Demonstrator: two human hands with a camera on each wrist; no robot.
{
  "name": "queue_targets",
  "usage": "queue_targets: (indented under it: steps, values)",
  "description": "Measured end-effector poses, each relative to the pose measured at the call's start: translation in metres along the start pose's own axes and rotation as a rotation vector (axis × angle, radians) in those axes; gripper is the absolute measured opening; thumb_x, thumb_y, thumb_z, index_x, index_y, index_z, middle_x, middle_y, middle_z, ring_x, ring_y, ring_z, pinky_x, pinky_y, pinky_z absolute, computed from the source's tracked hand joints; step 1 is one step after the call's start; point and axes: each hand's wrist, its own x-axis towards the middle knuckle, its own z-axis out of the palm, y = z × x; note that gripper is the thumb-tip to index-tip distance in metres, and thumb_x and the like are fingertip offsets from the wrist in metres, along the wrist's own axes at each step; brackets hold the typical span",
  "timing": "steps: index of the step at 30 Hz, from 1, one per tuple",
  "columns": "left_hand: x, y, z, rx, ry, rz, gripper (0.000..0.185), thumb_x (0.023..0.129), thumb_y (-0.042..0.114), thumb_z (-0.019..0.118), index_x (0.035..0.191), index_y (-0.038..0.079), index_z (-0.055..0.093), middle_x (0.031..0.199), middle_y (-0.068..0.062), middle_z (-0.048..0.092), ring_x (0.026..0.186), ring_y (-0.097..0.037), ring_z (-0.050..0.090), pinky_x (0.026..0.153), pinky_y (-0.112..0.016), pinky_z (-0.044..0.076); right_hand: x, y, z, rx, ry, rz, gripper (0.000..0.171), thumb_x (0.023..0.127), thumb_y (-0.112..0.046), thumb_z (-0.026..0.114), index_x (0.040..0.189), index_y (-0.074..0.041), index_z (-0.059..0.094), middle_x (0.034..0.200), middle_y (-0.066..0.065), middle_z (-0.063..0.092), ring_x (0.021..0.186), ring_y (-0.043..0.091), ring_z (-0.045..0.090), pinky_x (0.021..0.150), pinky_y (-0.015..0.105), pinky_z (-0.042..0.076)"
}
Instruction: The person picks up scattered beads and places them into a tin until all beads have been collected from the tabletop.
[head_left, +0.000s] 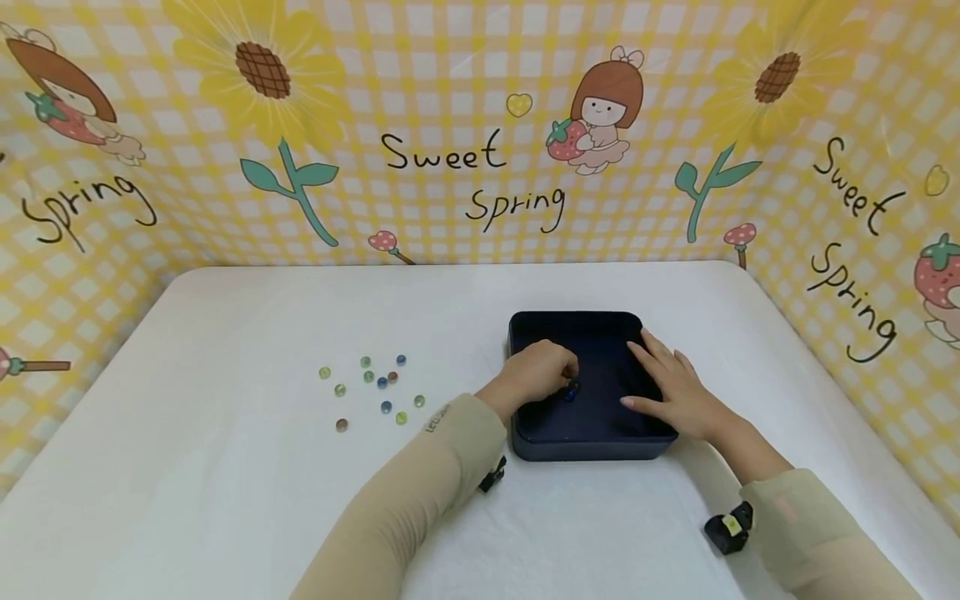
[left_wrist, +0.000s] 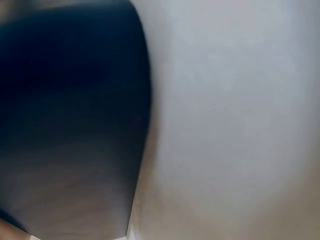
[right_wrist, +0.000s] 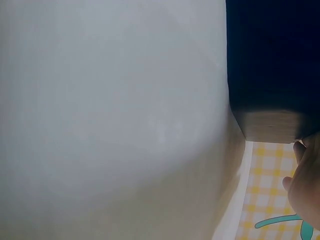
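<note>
Head view: the left hand reaches into a dark navy, square, shallow tray, fingers curled, fingertips at small dark blue glass marbles on its floor; whether it pinches one cannot be told. The right hand lies over the tray's right rim, fingers spread, gripping nothing. Green, blue and brown glass marbles lie scattered on the white table, left of the tray.

Left wrist view: the tray's blurred wall stands beside white tabletop.

Right wrist view: part of a hand shows below the tray's wall, before yellow checked cloth.
</note>
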Motion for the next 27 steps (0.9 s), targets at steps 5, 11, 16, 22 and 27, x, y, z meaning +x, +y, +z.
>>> queue_targets:
  steps: [5,11,16,22,27]
  values:
    - [0.0008,-0.0009,0.0021,0.043,0.010,0.007,0.011,0.083,0.013,0.059,0.091,0.016,0.065,0.090,0.004,0.060,0.075,-0.006,0.052,0.062,-0.018,0.044,-0.0002,-0.0006,-0.0005,-0.003,-0.003,0.010,0.077,0.083,-0.040,0.054,0.138,-0.003,0.014,0.142,0.018,-0.001,0.128,0.034,0.003,0.098,0.053,-0.001]
    - [0.0007,-0.0001,0.0018,0.069,-0.007,0.001,0.010,0.081,0.013,0.061,0.090,0.016,0.065,0.086,0.006,0.060,0.073,-0.005,0.051,0.061,-0.017,0.043,-0.0002,-0.0012,-0.0007,-0.006,-0.007,0.017,0.078,0.083,-0.040,0.054,0.137,-0.002,0.014,0.141,0.019,-0.001,0.127,0.034,0.003,0.098,0.053,-0.001]
    - [0.0017,0.0010,0.0004,0.083,-0.013,0.005,0.008,0.081,0.012,0.060,0.086,0.016,0.065,0.080,0.007,0.058,0.070,-0.005,0.049,0.059,-0.017,0.042,-0.0003,-0.0014,-0.0014,-0.010,-0.003,0.022,0.078,0.083,-0.041,0.054,0.137,-0.002,0.014,0.141,0.019,0.000,0.127,0.034,0.004,0.098,0.053,0.000]
    - [0.0021,-0.0001,0.0017,0.090,-0.018,0.010,0.008,0.083,0.012,0.058,0.085,0.017,0.064,0.078,0.007,0.057,0.068,-0.006,0.049,0.057,-0.017,0.041,-0.0001,-0.0010,-0.0015,-0.009,0.001,0.019,0.078,0.083,-0.040,0.054,0.137,-0.002,0.015,0.141,0.019,0.000,0.127,0.034,0.004,0.098,0.053,0.000]
    - [0.0010,-0.0008,0.0006,0.068,-0.010,0.030,0.011,0.083,0.012,0.058,0.090,0.015,0.066,0.087,0.004,0.060,0.075,-0.007,0.053,0.062,-0.018,0.043,0.0001,-0.0003,-0.0008,-0.002,-0.001,0.012,0.078,0.083,-0.040,0.054,0.137,-0.001,0.015,0.141,0.019,0.000,0.128,0.034,0.004,0.098,0.053,0.000]
